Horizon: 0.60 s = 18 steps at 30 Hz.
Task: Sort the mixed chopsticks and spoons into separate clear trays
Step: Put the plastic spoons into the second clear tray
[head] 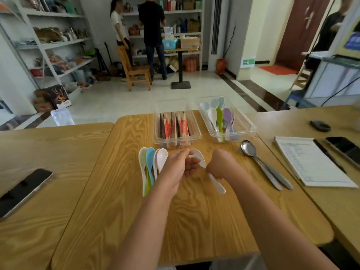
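Centre frame: white spoon point(199, 156) lies bowl upper-left, handle lower-right. Right hand point(220, 165) fists round the handle; left hand point(178, 165) pinches the bowl. Spoon tray point(250, 129) sits upper right, nearer the right hand, its likely destination.

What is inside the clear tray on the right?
Plastic spoons: pale blue, white, green and purple, piled lengthwise in the right tray. Those underneath are partly covered, so the count is unclear.

Both forearms point(148, 221), the left grip point(179, 166) and the right grip point(220, 166) are bare
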{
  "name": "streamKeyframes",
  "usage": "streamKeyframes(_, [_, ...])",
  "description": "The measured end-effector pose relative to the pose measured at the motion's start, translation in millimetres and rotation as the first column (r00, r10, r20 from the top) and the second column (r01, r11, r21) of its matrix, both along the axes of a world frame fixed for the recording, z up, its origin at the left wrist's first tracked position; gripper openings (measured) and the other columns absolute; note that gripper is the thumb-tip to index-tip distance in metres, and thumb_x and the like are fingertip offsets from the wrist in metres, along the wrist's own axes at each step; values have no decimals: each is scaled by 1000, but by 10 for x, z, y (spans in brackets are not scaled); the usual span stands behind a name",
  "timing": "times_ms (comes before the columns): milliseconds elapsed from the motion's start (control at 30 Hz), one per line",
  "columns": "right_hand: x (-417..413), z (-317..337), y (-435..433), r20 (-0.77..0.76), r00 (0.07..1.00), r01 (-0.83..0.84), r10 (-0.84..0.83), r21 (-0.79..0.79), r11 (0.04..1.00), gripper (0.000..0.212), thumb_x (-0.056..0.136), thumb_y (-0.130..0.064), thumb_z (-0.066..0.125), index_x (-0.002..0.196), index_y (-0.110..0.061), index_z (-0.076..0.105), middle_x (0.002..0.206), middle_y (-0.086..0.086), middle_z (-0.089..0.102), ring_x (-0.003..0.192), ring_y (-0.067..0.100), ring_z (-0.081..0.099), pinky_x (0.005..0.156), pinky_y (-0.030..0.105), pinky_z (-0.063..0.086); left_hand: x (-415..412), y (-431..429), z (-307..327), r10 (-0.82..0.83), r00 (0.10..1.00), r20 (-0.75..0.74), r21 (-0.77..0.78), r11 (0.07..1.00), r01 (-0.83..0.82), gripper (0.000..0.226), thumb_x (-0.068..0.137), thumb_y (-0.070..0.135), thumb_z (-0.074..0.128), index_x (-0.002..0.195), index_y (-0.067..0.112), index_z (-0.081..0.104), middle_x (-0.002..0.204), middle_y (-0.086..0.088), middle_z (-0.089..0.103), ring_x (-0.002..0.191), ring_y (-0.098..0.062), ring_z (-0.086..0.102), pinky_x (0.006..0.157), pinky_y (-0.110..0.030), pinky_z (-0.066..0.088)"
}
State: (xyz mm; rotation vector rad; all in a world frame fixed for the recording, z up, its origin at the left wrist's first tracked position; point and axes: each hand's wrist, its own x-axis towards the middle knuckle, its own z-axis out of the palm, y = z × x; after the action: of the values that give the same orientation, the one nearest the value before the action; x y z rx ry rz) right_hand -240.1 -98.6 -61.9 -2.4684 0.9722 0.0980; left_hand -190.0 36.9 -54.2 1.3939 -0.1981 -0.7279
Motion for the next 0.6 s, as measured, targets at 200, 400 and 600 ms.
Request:
streamKeyframes(200, [-35,381,-742,226,953,164,-201,173,971,20,85,-19,73,77,-1,68,62,9,66,45,15,55,52,30,52,205,-481,300,-84,996,40,-55,995,86,25,106,22,41,105,8,62,80,-8,69,71,-17,65,63,-25,53])
streamKeyframes(400, [433,685,-1405,305,884,291,-353,230,928,22,87,-15,72,78,4,66,56,10,61,40,14,54,45,24,47,617,-1049,540,-131,990,46,-60,989,133,22,105,20,42,103,9,61,81,-7,70,72,-17,65,70,-29,53])
streamKeyframes(600, [874,552,-1791,266,881,358,-391,166,919,12,86,-9,68,92,1,64,64,13,63,39,16,55,37,20,44,976,-1507,631,-119,992,48,-45,992,121,20,103,18,42,100,10,60,78,-7,68,69,-17,63,65,-26,53])
